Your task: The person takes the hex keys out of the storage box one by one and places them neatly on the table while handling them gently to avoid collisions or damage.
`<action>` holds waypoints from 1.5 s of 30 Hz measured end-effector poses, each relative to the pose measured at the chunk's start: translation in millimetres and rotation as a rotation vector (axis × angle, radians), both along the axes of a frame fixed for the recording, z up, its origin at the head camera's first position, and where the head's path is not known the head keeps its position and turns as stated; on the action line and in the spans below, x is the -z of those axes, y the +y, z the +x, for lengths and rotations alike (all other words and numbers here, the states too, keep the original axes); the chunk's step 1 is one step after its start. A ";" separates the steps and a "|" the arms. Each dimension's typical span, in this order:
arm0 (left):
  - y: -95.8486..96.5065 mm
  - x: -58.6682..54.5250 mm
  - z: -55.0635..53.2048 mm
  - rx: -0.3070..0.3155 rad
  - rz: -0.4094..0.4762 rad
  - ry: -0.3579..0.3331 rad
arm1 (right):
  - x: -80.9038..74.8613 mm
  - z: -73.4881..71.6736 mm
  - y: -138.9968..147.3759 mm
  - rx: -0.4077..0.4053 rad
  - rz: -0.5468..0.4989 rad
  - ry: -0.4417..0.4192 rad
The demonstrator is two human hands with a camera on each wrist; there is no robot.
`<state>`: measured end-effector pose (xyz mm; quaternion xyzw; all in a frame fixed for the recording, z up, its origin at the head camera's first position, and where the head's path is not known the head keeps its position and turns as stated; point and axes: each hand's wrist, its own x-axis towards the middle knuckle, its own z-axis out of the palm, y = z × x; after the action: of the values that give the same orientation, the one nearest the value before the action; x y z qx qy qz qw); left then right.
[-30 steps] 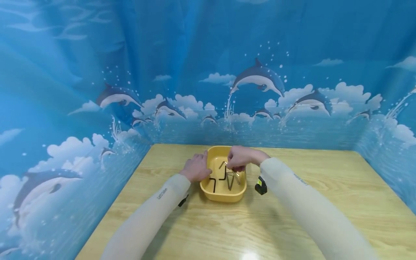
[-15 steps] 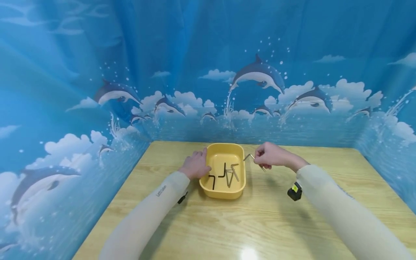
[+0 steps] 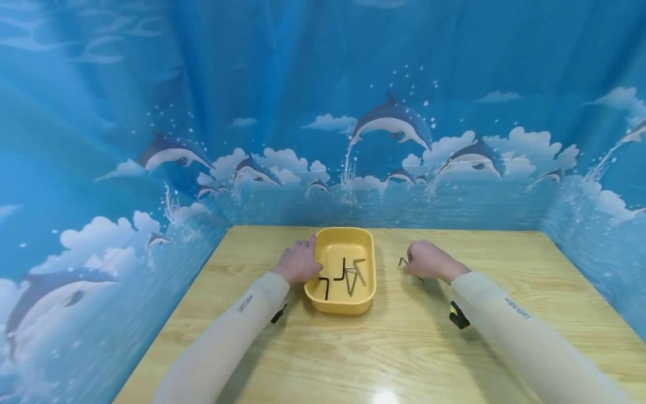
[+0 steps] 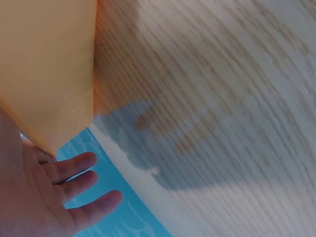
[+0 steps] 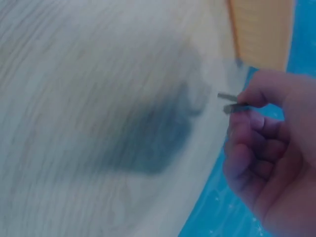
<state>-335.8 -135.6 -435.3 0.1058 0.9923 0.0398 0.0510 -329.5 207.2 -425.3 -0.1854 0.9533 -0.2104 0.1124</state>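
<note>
In the head view, my left hand (image 3: 298,262) rests at the left rim of a yellow plastic tray (image 3: 339,307), its thumb reaching over the rim. The left wrist view shows the other fingers (image 4: 94,205) extended, loose beside the tray's outer wall. Two black hex keys (image 3: 327,288) and several silver hex keys (image 3: 350,284) lie inside the tray. To the right of the tray, my right hand (image 3: 429,261) pinches an L-shaped silver hex key (image 5: 227,96) between thumb and index finger, close over the table. Its middle part is hidden by the fingers.
The tray stands near the back edge of a light wood-grain table (image 3: 323,359). A blue curtain (image 3: 303,140) printed with dolphins and clouds closes off the back and both sides.
My right hand has lifted a silver hex key out of the tray, carried it right, and lowered it toward the table. My left hand has stayed at the tray's left rim.
</note>
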 end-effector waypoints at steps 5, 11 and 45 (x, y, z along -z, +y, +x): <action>0.0 0.9 -1.5 0.003 0.019 -0.005 | 9.6 -1.3 -10.6 0.043 0.078 0.061; 0.7 2.3 -1.1 -0.001 0.035 -0.013 | 16.5 0.5 -24.3 0.091 0.071 0.037; -4.1 2.9 2.8 -0.006 0.081 -0.014 | 28.4 0.1 -30.7 0.223 0.032 0.004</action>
<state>-333.0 -139.7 -438.2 0.1045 0.9898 0.0809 0.0533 -329.4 176.5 -453.7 -0.0768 0.9714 -0.2063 0.0893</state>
